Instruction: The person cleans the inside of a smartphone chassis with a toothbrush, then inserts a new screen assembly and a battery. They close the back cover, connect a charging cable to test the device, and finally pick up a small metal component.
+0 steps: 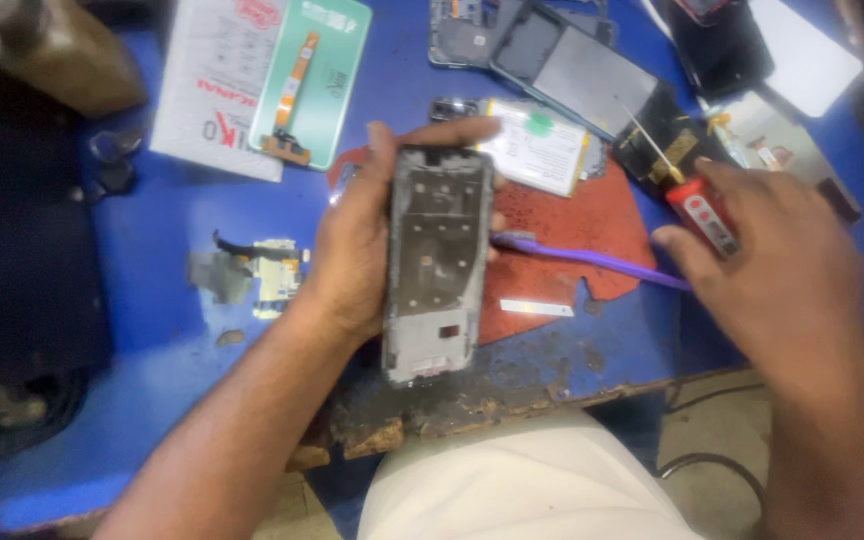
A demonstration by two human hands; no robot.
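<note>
My left hand (357, 255) has its grip closed around a stripped phone frame (435, 265), held upright over the blue bench (152, 250). My right hand (777, 265) grips a red-handled screwdriver (697, 205) and a purple plastic tool (592, 260) above the red mat (577, 225). A white battery (537, 145) lies behind.

One phone frame (437, 265), one red-handled screwdriver (697, 205), one purple brush (592, 260), one battery (537, 147).
</note>
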